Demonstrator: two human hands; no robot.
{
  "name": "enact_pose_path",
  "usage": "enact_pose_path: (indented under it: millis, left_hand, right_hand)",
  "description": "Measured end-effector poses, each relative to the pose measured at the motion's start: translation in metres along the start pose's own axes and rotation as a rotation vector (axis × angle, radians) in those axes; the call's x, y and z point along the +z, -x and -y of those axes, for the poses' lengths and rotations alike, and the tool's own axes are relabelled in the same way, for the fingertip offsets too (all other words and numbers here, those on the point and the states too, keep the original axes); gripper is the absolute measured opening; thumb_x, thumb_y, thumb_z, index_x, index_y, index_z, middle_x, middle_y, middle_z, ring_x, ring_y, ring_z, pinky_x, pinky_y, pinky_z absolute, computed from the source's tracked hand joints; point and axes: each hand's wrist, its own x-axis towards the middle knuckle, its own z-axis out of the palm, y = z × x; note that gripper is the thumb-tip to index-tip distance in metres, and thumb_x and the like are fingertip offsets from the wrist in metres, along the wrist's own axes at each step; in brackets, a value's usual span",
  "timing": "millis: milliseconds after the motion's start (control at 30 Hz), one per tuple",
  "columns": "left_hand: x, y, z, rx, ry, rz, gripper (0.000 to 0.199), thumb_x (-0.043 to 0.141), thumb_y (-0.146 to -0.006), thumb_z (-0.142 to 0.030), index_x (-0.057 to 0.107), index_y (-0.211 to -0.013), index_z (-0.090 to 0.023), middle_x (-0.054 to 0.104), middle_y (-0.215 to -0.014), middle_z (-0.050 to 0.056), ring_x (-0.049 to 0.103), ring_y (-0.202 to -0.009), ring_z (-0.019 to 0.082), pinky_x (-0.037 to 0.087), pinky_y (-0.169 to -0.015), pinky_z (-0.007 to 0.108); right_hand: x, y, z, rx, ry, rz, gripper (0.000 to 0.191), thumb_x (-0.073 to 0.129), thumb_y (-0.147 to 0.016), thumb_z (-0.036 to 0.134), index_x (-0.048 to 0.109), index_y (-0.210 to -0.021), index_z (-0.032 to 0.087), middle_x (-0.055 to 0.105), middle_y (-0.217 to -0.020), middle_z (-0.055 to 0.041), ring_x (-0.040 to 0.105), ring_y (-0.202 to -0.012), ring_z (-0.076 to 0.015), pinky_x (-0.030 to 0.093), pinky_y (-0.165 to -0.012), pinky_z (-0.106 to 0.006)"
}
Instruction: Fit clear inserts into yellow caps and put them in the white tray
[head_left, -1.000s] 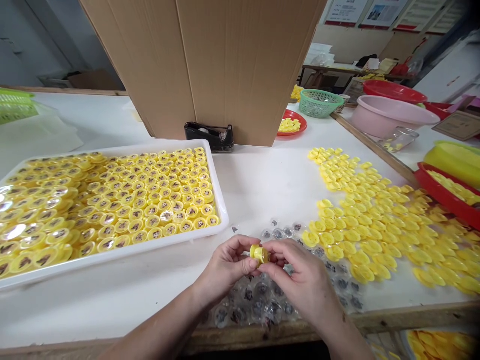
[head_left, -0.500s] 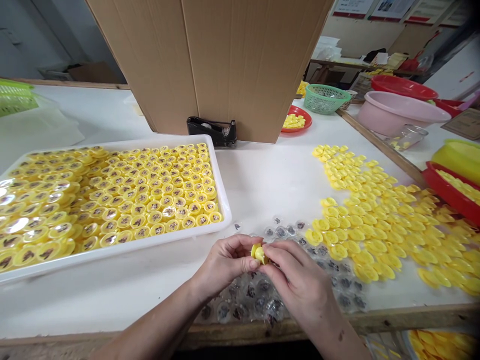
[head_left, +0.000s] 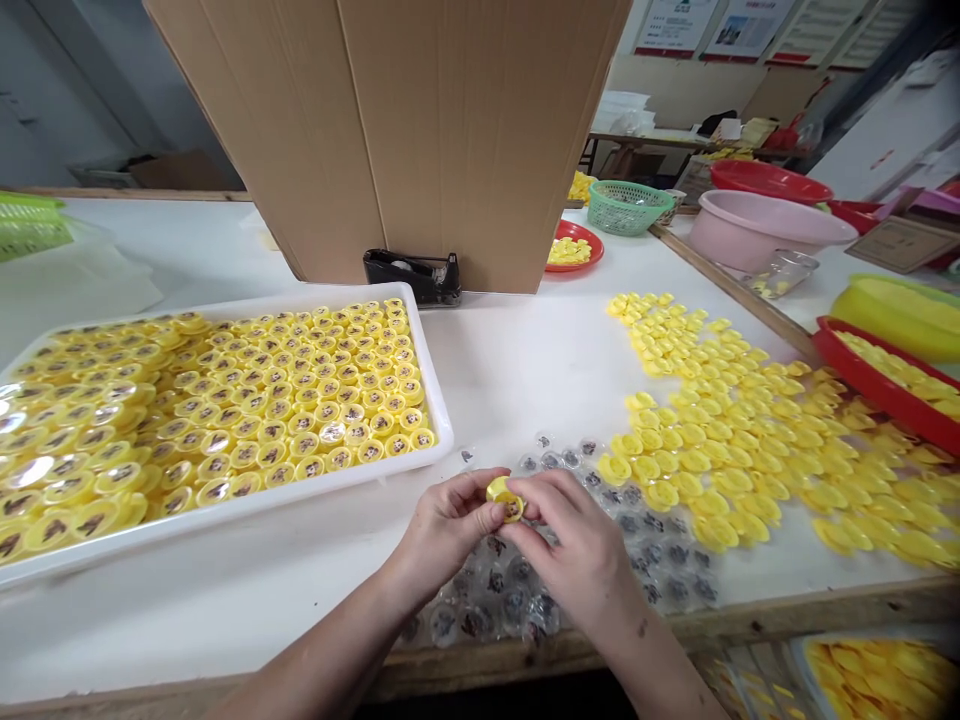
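Between my two hands is a small round yellow plastic piece [head_left: 505, 496] with a dark printed picture in it. My left hand [head_left: 452, 520] pinches its left side with thumb and forefinger. On the right side, the fingers of my right hand [head_left: 566, 530] close on the same piece. Below and around my hands lie many clear round discs [head_left: 495, 580] with dark prints. To the right, many loose yellow plastic pieces [head_left: 697, 440] are spread over the table. A white tray [head_left: 431, 400] at left holds rows of yellow pieces with pictures in them.
A tall cardboard box [head_left: 420, 130] stands at the back, with a black tape dispenser [head_left: 412, 276] before it. Farther right are a red plate [head_left: 592, 255], a green basket [head_left: 628, 207], a pink basin [head_left: 765, 230] and a red tray [head_left: 847, 385]. A wooden strip [head_left: 739, 290] runs along the right.
The yellow piece has turned in my fingers, so its printed face now shows. Both hands still hold it. The whole view has shifted slightly.
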Motion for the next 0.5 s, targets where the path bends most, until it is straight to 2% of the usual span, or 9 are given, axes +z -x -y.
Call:
enact_pose_path:
  millis: [100,200,333,500]
  left_hand:
    - [0.000,0.001,0.001,0.090,-0.111,-0.016,0.030,0.073,-0.074,-0.029,0.062,-0.097,-0.015,0.066,-0.087,0.005,0.060,-0.080,0.016,0.048,-0.073,0.028]
    - [-0.001,0.002,0.005,0.145,-0.186,-0.029,0.027,0.070,-0.076,-0.028,0.059,-0.097,-0.016,0.064,-0.091,0.005,0.060,-0.084,0.017,0.048,-0.074,0.027]
    - [-0.004,0.002,0.006,0.177,-0.236,-0.037,0.027,0.070,-0.076,-0.029,0.060,-0.098,-0.016,0.064,-0.092,0.007,0.060,-0.085,0.019,0.049,-0.076,0.030]
    - [-0.005,0.002,0.003,0.131,-0.315,-0.069,0.026,0.070,-0.075,-0.031,0.062,-0.094,-0.014,0.065,-0.087,0.008,0.060,-0.079,0.019,0.049,-0.071,0.031]
  right_hand:
    - [-0.006,-0.002,-0.007,0.154,-0.141,0.013,0.025,0.065,-0.083,0.022,0.058,-0.107,0.022,0.058,-0.093,-0.0047,0.058,-0.074,-0.0167,0.052,-0.064,-0.028]
    - [-0.007,-0.003,-0.012,0.262,-0.254,0.101,0.012,0.061,-0.085,0.025,0.061,-0.097,0.021,0.061,-0.089,-0.0033,0.058,-0.073,-0.0166,0.050,-0.065,-0.028]
    - [0.000,-0.002,-0.011,0.287,-0.319,0.087,0.007,0.058,-0.086,0.024,0.061,-0.092,0.021,0.062,-0.085,-0.0019,0.058,-0.074,-0.0160,0.048,-0.066,-0.027]
    - [0.009,0.003,-0.013,0.288,-0.369,0.070,0.008,0.057,-0.087,0.027,0.061,-0.089,0.020,0.062,-0.083,-0.0026,0.058,-0.074,-0.0165,0.048,-0.066,-0.026]
